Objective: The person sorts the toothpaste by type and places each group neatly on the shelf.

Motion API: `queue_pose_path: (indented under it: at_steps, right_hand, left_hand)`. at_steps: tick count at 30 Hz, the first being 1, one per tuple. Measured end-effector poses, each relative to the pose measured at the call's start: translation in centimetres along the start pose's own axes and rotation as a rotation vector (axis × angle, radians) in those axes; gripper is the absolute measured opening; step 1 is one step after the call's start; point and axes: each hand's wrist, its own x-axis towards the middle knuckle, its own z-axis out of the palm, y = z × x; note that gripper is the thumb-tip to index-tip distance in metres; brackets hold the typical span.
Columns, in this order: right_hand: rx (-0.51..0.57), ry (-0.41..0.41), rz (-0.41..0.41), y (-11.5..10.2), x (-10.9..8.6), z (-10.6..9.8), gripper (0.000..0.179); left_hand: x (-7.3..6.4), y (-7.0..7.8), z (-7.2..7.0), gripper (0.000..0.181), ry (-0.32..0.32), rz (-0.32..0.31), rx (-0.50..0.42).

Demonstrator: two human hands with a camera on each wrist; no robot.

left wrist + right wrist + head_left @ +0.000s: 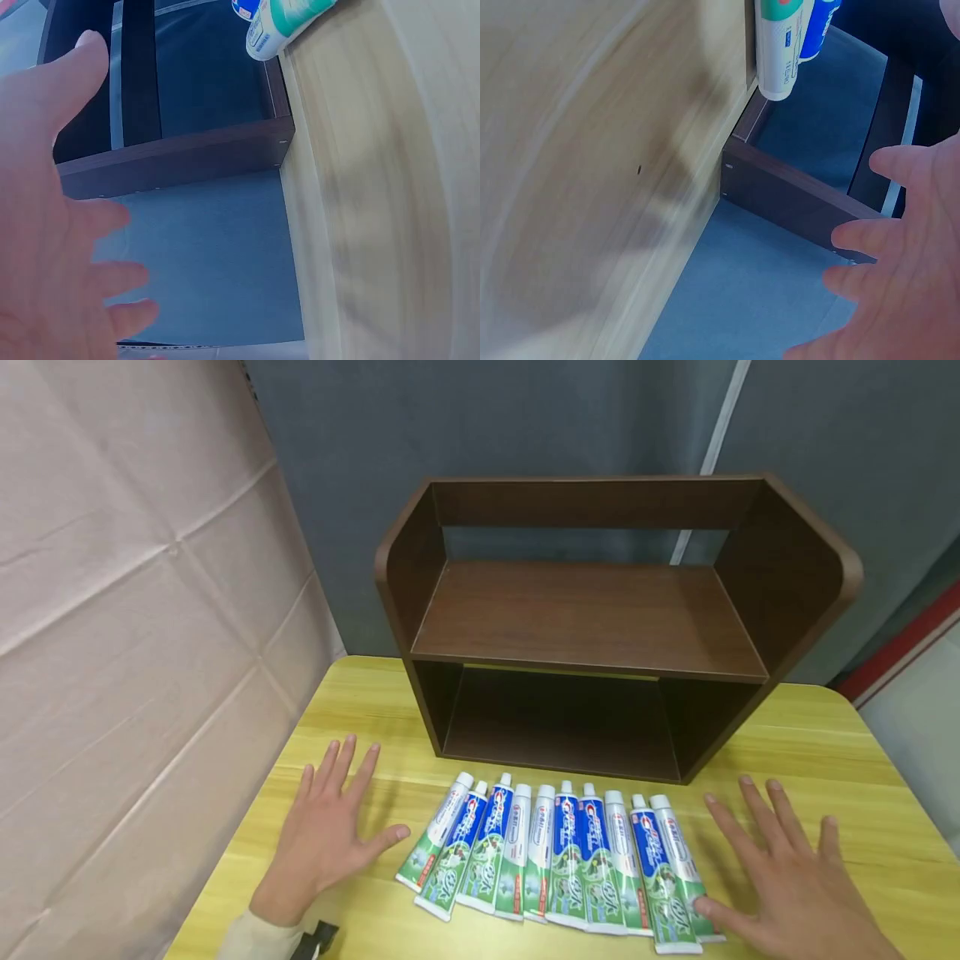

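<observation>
Several toothpaste tubes [566,860] lie side by side in a row on the table, caps toward the shelf; some are blue and green, others white and green. To the left of the row, my left hand [322,831] is spread with straight fingers, holding nothing. My right hand [795,877] is likewise spread at the row's right end, its thumb close to the last white tube [678,852]; whether they touch I cannot tell. In the left wrist view a white-capped tube [281,30] shows beyond the thumb. The right wrist view has another tube [778,56] near the top.
A dark brown two-tier shelf [585,610] stands on the yellow wood-grain table [375,702] behind the tubes, its front open. Grey panels [487,418] rise behind it. A pale draped wall [135,610] borders the table's left side.
</observation>
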Motion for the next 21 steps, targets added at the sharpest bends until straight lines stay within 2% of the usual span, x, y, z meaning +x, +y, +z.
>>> queue_pose_path:
  at_steps: [6,12,18,21]
  right_hand:
    - [0.016,0.094,-0.049,-0.3,-0.1,-0.1,0.124]
    - [0.052,0.120,-0.064,-0.4,0.1,0.0,0.120]
    - [0.121,0.154,-0.095,-0.3,0.4,0.2,0.115]
    - [0.144,0.131,-0.088,-0.5,0.6,0.0,0.111]
  left_hand:
    - [0.5,-0.3,0.0,0.107,0.121,0.019,-0.077]
    - [1.6,-0.6,0.2,0.099,0.257,0.036,-0.151]
    - [2.5,-0.8,0.2,0.093,0.326,0.027,-0.210]
    - [2.7,-1.0,0.1,0.092,0.339,0.020,-0.215]
